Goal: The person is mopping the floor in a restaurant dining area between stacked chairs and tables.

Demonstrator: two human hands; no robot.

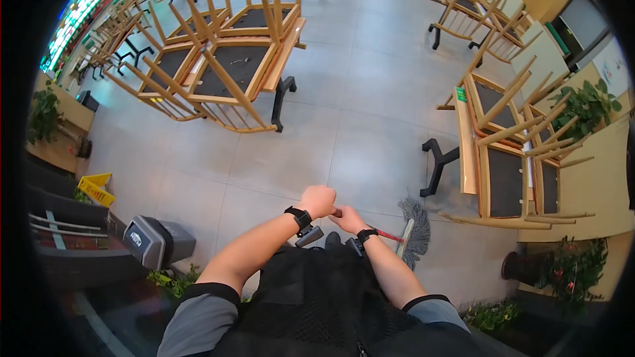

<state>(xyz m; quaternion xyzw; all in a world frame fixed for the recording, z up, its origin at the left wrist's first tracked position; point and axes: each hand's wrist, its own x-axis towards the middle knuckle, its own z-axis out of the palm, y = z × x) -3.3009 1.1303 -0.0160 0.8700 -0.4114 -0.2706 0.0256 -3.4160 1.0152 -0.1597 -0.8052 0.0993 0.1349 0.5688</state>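
A dust mop (417, 235) with grey strands lies against the tiled floor, to the right of my feet. Its red handle runs up toward my body and passes behind my right wrist. My left hand (319, 201) is closed in a fist around the top end of the handle. Just below and to the right, my right hand (349, 219) is wrapped round the same handle. Both wrists carry black straps with small devices, and part of a dark shoe (333, 240) shows beneath my hands.
Upturned chairs (228, 69) rest on a table ahead to the left. More chairs (506, 178) sit upside down on a table at right, its black leg (436, 166) near the mop. A grey bin (159, 241), yellow floor sign (97, 188) and potted plant (569, 268) stand at the sides.
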